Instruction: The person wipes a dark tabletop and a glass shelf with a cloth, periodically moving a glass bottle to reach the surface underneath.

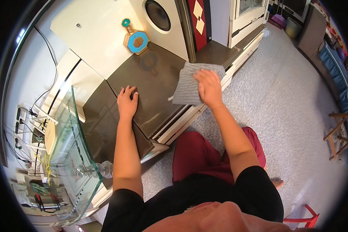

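My right hand [210,88] lies over a grey ribbed cloth [188,84], its fingers spread on the fabric. The cloth rests across the front edge of a dark glossy cabinet top [159,84] and partly hangs over it. With nothing in it, my left hand [127,101] rests on the same top, fingers apart, near the seam between two panels. Toward the back stands a gold bottle [136,42] with a blue octagonal front and a round stopper, its reflection showing on the surface.
A white speaker cabinet [165,29] stands behind the cloth. On the left are a glass panel [78,145], a router [50,136] with antennas, and tangled cables. A wooden folding stool [337,136] and a sofa [313,32] are on the right. Speckled flooring [278,101] runs between.
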Tool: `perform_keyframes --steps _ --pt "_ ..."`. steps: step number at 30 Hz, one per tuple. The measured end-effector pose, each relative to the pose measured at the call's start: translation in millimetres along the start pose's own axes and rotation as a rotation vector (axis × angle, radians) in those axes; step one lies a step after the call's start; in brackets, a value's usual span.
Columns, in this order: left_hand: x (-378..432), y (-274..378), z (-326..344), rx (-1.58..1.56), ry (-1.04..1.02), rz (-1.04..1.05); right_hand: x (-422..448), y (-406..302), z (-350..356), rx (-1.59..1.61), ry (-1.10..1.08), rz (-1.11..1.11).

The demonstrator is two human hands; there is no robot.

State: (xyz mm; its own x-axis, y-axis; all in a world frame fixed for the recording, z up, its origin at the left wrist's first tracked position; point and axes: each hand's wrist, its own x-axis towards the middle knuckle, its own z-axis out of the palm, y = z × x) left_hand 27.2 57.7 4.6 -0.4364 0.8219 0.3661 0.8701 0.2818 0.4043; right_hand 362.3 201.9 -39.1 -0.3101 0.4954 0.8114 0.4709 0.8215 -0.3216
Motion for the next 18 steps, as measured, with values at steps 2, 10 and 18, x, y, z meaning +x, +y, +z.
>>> perform_keyframes --steps 2,10,18 --pt "0.7 -1.7 1.1 -0.012 0.003 -0.004 7.4 27.4 -2.5 -0.03 0.009 0.011" --pt "2.4 -1.4 -1.8 0.023 0.003 -0.025 35.1 102.5 -15.3 -0.122 -0.026 0.057" --pt "6.5 6.3 6.5 0.029 0.04 -0.006 37.7 117.7 -14.3 -0.291 -0.08 0.123"
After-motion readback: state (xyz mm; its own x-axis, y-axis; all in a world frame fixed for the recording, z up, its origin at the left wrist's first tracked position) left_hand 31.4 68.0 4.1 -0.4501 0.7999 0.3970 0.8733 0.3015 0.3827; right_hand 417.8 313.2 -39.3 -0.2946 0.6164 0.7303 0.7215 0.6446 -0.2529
